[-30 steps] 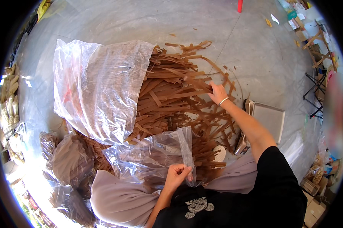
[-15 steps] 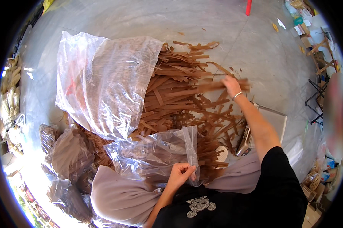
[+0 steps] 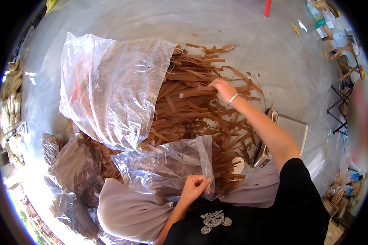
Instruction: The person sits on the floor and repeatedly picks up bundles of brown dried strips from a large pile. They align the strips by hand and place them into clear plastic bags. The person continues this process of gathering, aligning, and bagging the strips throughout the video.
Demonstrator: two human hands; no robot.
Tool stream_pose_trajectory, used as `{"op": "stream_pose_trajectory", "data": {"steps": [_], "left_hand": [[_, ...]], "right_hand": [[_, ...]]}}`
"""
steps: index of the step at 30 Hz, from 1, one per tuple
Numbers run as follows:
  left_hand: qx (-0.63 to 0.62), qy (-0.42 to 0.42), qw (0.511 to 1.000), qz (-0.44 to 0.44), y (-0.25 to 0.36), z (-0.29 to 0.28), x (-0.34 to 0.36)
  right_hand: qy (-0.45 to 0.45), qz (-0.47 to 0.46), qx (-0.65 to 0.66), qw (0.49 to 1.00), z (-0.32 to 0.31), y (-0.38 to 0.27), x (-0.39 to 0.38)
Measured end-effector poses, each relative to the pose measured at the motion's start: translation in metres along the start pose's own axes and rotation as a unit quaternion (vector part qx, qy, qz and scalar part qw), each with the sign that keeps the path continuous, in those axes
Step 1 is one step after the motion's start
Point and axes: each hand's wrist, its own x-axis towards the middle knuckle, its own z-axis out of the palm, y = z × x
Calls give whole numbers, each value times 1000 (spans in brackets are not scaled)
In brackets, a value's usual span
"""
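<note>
My left hand (image 3: 193, 188) is closed in a pinch on the open edge of a clear plastic bag (image 3: 163, 161) by my lap. Brown flat strips show inside this bag and stick out past its mouth on the right. Farther off, my right hand (image 3: 223, 90) is closed round a small bunch of brown strips (image 3: 194, 92), held over the loose pile of strips (image 3: 180, 108). That pile spills rightward from a large clear plastic bag (image 3: 118, 90) lying on its side. What the strips are made of I cannot tell.
A low metal scale with a flat tray (image 3: 293, 131) stands on the grey floor right of the pile. Filled plastic bags (image 3: 75, 163) crowd the left of my knee. A black folding stand (image 3: 340, 108) and a red pole (image 3: 267, 8) are farther off.
My right hand has swung left and slightly nearer with the bunch of strips, from the pile's right edge to over its middle. My left hand and the bag have stayed put.
</note>
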Motion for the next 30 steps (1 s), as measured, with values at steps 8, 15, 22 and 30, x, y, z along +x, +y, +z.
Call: {"op": "stream_pose_trajectory", "data": {"steps": [8, 15, 22, 30], "left_hand": [[12, 2, 1000, -3, 1, -4, -1], [6, -8, 1000, -12, 4, -5, 0], [6, -13, 1000, -7, 7, -5, 1], [20, -11, 1000, 19, 2, -5, 0]], "right_hand": [[47, 35, 24, 998, 51, -31, 4], [69, -94, -47, 992, 6, -37, 23], [-105, -126, 45, 985, 18, -64, 53], [-152, 24, 40, 987, 50, -114, 25]]}}
